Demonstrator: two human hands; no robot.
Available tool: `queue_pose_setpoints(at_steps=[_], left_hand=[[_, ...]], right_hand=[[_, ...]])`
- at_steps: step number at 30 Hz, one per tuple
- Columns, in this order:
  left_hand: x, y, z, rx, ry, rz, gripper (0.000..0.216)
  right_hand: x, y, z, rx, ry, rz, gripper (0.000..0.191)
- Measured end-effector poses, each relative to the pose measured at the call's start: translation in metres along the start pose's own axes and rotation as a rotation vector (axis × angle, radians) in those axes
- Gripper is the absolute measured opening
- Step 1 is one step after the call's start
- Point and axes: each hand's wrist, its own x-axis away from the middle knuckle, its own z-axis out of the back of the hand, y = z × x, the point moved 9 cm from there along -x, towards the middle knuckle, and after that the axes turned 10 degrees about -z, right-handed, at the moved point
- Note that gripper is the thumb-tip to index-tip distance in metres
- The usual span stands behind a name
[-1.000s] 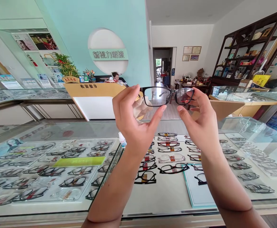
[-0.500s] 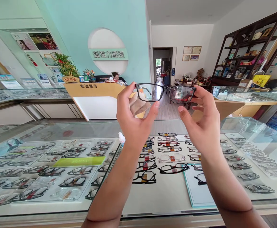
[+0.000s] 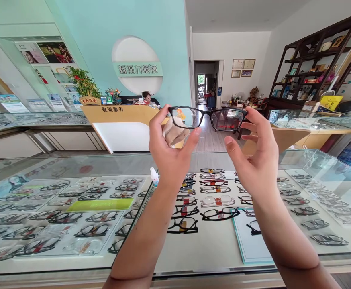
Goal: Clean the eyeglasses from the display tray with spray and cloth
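Note:
A pair of black-framed eyeglasses (image 3: pixel 206 113) is raised level in front of me, above the glass display case, with its lenses facing me. My left hand (image 3: pixel 172 144) grips the left end of the frame at the hinge, thumb below the lens. Tucked in that same hand is a crumpled beige cleaning cloth (image 3: pixel 175 134). At the right end, my right hand (image 3: pixel 255 148) has its index finger at the hinge and its thumb apart from the lens. Red marking shows on the right lens. The temples are mostly hidden behind the frame.
Rows of eyeglasses (image 3: pixel 217 200) lie in the glass display case (image 3: pixel 205 253) below my arms. A small white bottle (image 3: pixel 154 176) stands left of my left forearm. A blue-edged white board (image 3: pixel 250 245) lies near my right forearm. A person (image 3: pixel 146 98) sits behind the counter (image 3: pixel 118 116).
The eyeglasses have turned and shifted slightly left, so the bridge now shows more plainly. Both hands keep nearly the same place.

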Motion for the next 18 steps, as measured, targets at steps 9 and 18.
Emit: queue_pose_setpoints(at_steps=[9, 18], left_hand=[[-0.002, 0.01, 0.004, -0.004, 0.064, -0.065, 0.072], [-0.001, 0.036, 0.021, -0.19, 0.155, -0.211, 0.086]], right_hand=[[0.0, 0.001, -0.001, -0.092, -0.027, -0.04, 0.065], [-0.009, 0.026, -0.013, -0.492, -0.145, -0.161, 0.039]])
